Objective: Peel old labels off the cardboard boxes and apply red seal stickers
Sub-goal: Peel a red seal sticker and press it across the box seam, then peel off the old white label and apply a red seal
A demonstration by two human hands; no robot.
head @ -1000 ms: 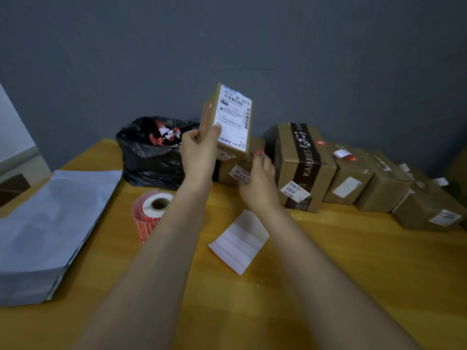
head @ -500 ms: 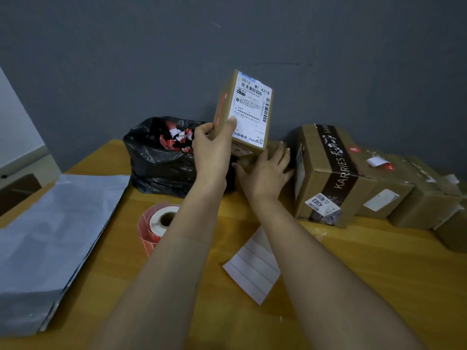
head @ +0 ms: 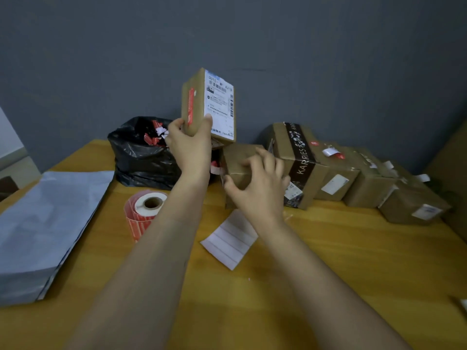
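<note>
Left grip point(head: 192, 145) holds a small cardboard box point(head: 195, 97) up off the desk point(head: 328, 261), thumb and fingers clamped round its lower end only. White shipping label point(head: 220, 102) not yet peeled; a red seal sticker point(head: 191, 104) is already on the side face. Right grip point(head: 260, 185) is curled over a second box point(head: 237, 157) on the desk, just beside the KARRIES-taped box point(head: 298, 157). Sticker roll point(head: 145, 210) stands near, to the left.

Risks, my reading:
- The small cardboard box, held at one end, could tip out.
- Dragging the second box may knock its neighbour.
- The shipping label may tear and leave scraps.
</note>
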